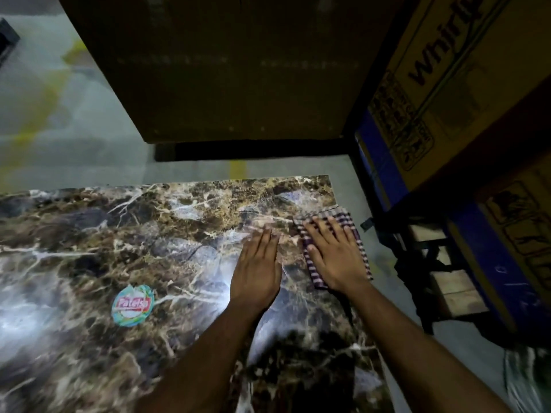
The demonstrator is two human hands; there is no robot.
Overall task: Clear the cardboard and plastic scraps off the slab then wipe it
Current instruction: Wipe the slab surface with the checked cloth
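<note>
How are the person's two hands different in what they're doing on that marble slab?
The right hand lies flat with fingers spread on a striped cloth near the slab's right edge; the left hand rests on bare stone with nothing under it. The left hand's fingers are held together, and it sits further in from the edge. Both lie palm down, pointing away from the person.
</note>
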